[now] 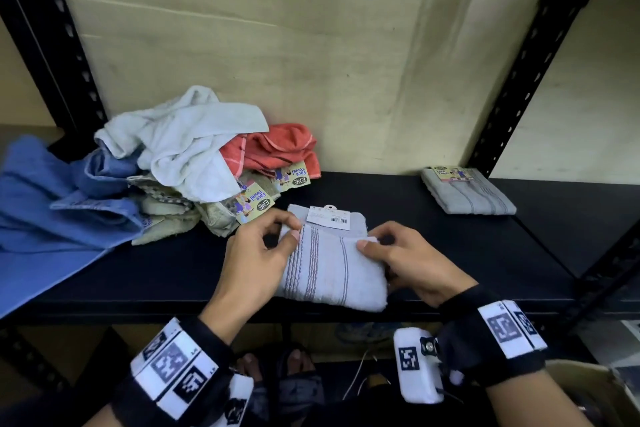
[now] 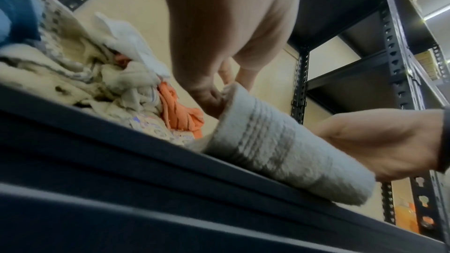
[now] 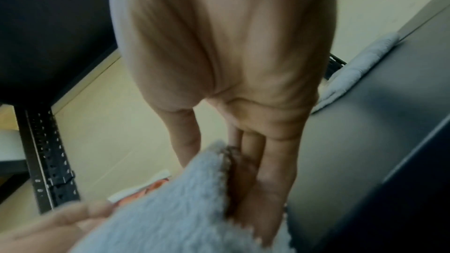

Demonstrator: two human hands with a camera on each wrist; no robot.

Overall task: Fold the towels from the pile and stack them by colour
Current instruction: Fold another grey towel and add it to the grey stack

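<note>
A grey striped towel (image 1: 332, 267) lies half folded near the front edge of the dark shelf (image 1: 433, 229), with a white barcode tag (image 1: 330, 217) on its far layer. My left hand (image 1: 294, 229) pinches the upper layer's left corner between thumb and forefinger. My right hand (image 1: 369, 242) pinches the right corner the same way. From the left wrist, the towel (image 2: 275, 147) is a thick fold, the left fingers (image 2: 212, 97) at its far end. In the right wrist view the right fingers (image 3: 253, 153) are tucked under the towel's edge (image 3: 170, 209). One folded grey towel (image 1: 467, 192) rests at the back right.
The unfolded pile sits at the left: a white towel (image 1: 183, 142) on top, a coral one (image 1: 277, 147), beige checked ones (image 1: 173, 210) and a blue one (image 1: 45, 204) hanging over the shelf edge. Black slotted uprights (image 1: 540, 55) frame the shelf. A cardboard box (image 1: 581, 388) stands below right.
</note>
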